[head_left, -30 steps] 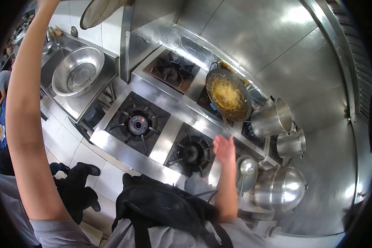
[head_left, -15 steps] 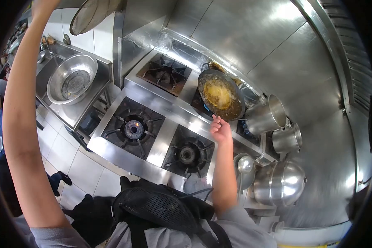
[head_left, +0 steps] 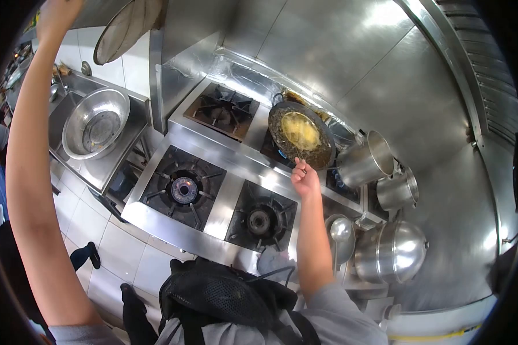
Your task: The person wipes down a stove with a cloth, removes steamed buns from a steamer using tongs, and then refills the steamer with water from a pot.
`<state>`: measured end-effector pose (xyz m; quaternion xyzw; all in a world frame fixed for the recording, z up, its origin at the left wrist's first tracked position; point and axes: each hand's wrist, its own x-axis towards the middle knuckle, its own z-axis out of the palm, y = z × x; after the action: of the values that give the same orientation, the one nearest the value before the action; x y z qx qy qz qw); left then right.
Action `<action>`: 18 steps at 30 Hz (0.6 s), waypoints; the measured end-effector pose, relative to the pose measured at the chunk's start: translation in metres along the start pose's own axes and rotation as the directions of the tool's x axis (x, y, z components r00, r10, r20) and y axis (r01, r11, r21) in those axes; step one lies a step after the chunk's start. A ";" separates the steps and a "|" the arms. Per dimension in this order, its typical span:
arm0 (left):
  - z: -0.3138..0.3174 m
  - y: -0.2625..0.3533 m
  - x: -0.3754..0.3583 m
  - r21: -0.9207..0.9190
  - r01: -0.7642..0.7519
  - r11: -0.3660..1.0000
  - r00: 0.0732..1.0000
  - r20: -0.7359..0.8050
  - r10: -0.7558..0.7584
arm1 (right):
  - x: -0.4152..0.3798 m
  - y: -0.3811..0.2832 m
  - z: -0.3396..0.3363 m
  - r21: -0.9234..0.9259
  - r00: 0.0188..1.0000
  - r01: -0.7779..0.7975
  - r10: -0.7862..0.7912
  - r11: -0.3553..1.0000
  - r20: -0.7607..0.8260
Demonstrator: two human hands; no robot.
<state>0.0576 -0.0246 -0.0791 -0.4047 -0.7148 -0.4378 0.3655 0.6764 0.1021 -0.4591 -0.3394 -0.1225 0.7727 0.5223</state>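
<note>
While the left hand [head_left: 58, 20] is raised, its grip I cannot tell, the right hand [head_left: 305, 177], open and apart earlier, now has its grip clamped on the wok [head_left: 320, 159], which holds yellow food [head_left: 300, 131] above the lit burner [head_left: 281, 154].

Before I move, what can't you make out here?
Bare left hand: fingers and anything held cut off by top edge, head view.
Bare right hand: any grip on black metal wok hidden by fingers, head view.
Yellow food: kind too blurred, head view.
</note>
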 end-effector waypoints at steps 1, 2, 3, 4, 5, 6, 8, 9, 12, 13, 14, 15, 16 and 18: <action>0.001 0.000 0.000 -0.038 -0.021 0.999 0.999 -0.040 0.020 | 0.000 0.000 -0.001 -0.005 1.000 0.017 -0.017 1.000 0.015; 0.002 0.000 -0.001 -0.044 -0.029 0.999 0.999 -0.037 0.027 | -0.002 0.001 -0.003 0.003 1.000 0.022 -0.022 1.000 0.011; 0.003 -0.001 -0.002 -0.063 -0.057 0.996 0.996 -0.074 0.052 | -0.004 0.001 -0.005 0.014 0.999 0.019 -0.019 1.000 0.031; 0.006 -0.004 -0.001 -0.081 -0.085 0.993 0.991 -0.112 0.076 | -0.006 0.001 -0.008 0.024 0.999 0.017 -0.018 1.000 0.051; 0.019 -0.029 0.014 -0.093 -0.094 0.991 0.990 -0.111 0.084 | -0.008 0.001 -0.009 0.034 0.999 0.027 -0.028 0.999 0.047; 0.041 -0.075 0.039 0.046 -0.048 0.998 0.997 0.069 0.045 | -0.010 0.001 -0.012 0.032 0.998 0.021 -0.023 0.999 0.063; 0.079 -0.136 0.054 0.093 -0.201 0.975 0.977 0.088 0.193 | -0.016 0.000 -0.010 0.016 0.998 0.026 -0.027 1.000 0.054; 0.083 -0.135 0.056 0.085 -0.207 0.975 0.976 0.086 0.199 | -0.019 -0.002 -0.010 0.022 0.998 0.035 -0.036 0.999 0.052; 0.078 -0.126 0.055 0.126 -0.107 0.986 0.994 -0.020 0.110 | -0.023 -0.001 -0.014 0.014 0.999 0.026 -0.027 1.000 0.034; 0.074 -0.122 0.053 0.127 -0.107 0.986 0.994 -0.021 0.111 | -0.025 -0.001 -0.015 0.004 0.999 0.024 -0.024 1.000 0.028; 0.068 -0.114 0.050 0.075 -0.070 0.995 0.997 0.027 0.068 | -0.026 -0.001 -0.017 -0.007 1.000 0.021 -0.021 1.000 0.022; 0.063 -0.109 0.047 0.028 -0.028 0.999 0.997 0.078 0.025 | -0.028 -0.001 -0.019 -0.010 1.000 0.017 -0.016 1.000 0.024; 0.059 -0.105 0.046 0.037 -0.025 0.999 0.997 0.077 0.022 | -0.029 0.001 -0.020 -0.032 1.000 0.027 -0.027 0.999 0.010; 0.053 -0.097 0.044 0.019 -0.008 1.000 0.994 0.113 0.006 | -0.031 0.005 -0.018 -0.054 1.000 0.026 -0.027 0.998 -0.001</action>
<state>-0.0564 0.0075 -0.0906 -0.4277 -0.7371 -0.4061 0.3300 0.6919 0.0698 -0.4631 -0.3524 -0.1474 0.7618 0.5232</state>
